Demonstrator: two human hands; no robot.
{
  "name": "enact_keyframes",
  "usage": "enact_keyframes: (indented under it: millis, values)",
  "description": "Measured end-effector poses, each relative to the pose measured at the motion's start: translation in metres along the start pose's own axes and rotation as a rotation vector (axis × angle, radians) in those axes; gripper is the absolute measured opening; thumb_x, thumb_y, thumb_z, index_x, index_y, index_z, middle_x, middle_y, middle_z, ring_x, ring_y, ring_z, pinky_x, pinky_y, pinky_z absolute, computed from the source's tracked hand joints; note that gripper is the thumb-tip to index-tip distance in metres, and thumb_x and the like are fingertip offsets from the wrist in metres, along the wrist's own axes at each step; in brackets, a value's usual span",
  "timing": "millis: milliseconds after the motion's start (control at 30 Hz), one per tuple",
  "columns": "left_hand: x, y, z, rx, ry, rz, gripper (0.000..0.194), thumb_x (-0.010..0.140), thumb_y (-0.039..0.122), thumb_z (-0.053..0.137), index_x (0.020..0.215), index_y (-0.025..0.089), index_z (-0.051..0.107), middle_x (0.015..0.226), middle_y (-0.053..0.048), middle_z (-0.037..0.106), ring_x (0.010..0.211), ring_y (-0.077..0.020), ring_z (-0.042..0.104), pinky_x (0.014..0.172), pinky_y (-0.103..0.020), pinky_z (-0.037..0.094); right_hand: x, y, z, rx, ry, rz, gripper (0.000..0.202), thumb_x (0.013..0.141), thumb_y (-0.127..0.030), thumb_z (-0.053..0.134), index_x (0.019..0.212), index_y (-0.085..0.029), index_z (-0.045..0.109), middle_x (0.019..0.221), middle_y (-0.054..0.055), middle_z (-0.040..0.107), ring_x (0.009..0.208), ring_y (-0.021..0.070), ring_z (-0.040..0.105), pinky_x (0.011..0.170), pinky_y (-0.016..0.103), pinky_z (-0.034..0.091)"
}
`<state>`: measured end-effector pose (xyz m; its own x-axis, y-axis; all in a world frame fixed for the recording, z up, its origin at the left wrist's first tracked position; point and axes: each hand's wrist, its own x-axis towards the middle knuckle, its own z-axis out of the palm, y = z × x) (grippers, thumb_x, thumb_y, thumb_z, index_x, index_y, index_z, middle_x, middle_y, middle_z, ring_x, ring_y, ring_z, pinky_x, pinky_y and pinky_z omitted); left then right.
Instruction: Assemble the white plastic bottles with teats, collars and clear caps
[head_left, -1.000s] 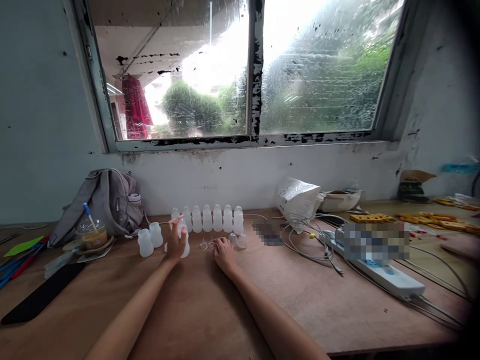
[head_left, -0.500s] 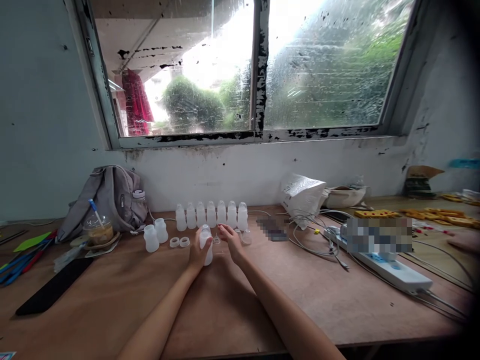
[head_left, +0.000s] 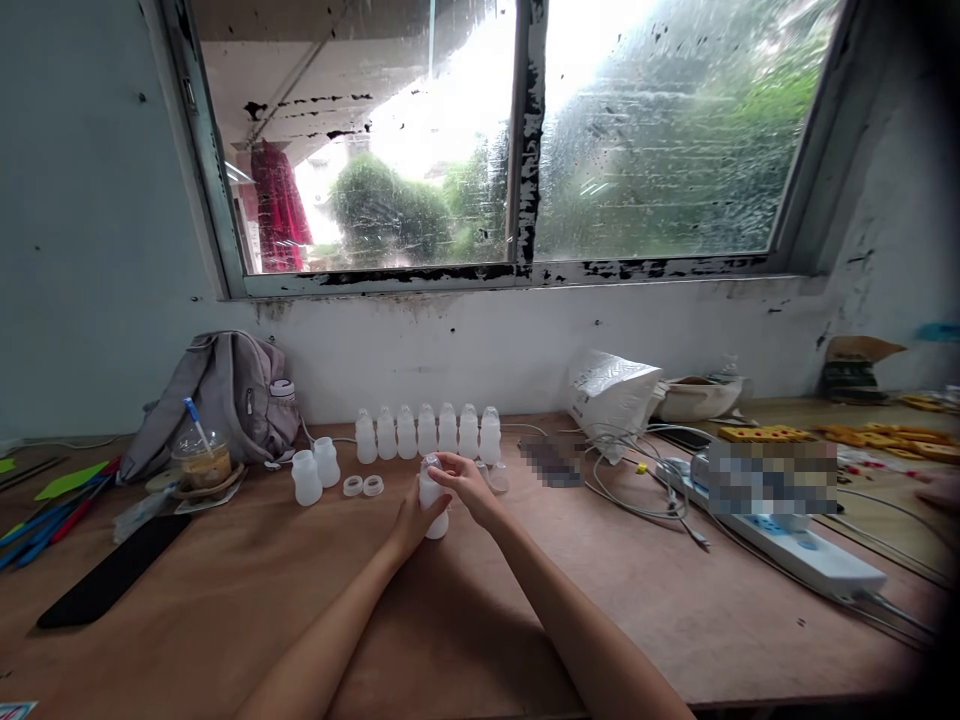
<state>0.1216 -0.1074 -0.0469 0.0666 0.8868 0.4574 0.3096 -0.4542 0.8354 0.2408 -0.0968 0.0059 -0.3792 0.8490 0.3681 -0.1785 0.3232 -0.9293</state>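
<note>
A frosted white baby bottle [head_left: 436,522] stands nearly upright on the wooden table in front of me. My left hand [head_left: 417,518] is wrapped around its body from the left. The fingers of my right hand [head_left: 463,485] are closed on the bottle's top from the right, hiding much of it. Behind my hands, several baby bottles with clear domed caps [head_left: 426,430] stand in a row. To the left are two bottles without tops [head_left: 307,478] and two white collar rings [head_left: 363,486]. A clear cap [head_left: 498,477] lies just beyond my right wrist, partly hidden.
At left are a grey backpack [head_left: 217,395], an iced drink cup [head_left: 204,460], a black strip [head_left: 112,572] and coloured pens. On the right, a white plastic bag [head_left: 615,395], tangled cables and a power strip [head_left: 810,560] lie on the table [head_left: 660,640]. Yellow parts are farther right.
My right hand has moved from beside the bottle onto its top. My left hand still holds the bottle. The whole view has shifted slightly.
</note>
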Motion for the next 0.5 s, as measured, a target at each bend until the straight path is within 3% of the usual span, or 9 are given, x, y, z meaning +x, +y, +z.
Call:
enact_keyframes:
  millis: [167,400,500]
  values:
    - [0.002,0.001,-0.001,-0.151,-0.051,0.098,0.046,0.073,0.025,0.055,0.117,0.016,0.043,0.111,-0.007,0.056,0.101,-0.0219,0.052,0.085,-0.035,0.042,0.001,0.0,-0.005,0.028,-0.006,-0.01,0.029,0.066,-0.037,0.064,0.087,-0.018,0.062,0.081,0.003,0.062,0.074,0.0159,0.056,0.067,0.026,0.041]
    - [0.004,-0.005,0.0,-0.214,-0.04,0.062,0.048,0.07,0.026,0.058,0.115,0.017,0.044,0.113,-0.008,0.054,0.102,-0.0227,0.05,0.086,-0.036,0.04,-0.001,0.005,-0.002,0.089,-0.027,-0.01,0.026,0.066,-0.033,0.065,0.088,-0.02,0.063,0.083,0.003,0.063,0.075,0.0159,0.056,0.067,0.026,0.041]
    - [0.004,-0.01,0.001,-0.23,-0.042,0.014,0.041,0.071,0.03,0.058,0.108,0.016,0.048,0.1,-0.007,0.058,0.09,-0.0204,0.054,0.079,-0.034,0.042,0.005,-0.005,-0.007,0.149,0.016,-0.051,0.027,0.065,-0.037,0.064,0.087,-0.02,0.063,0.086,0.004,0.063,0.077,0.0168,0.056,0.066,0.028,0.042]
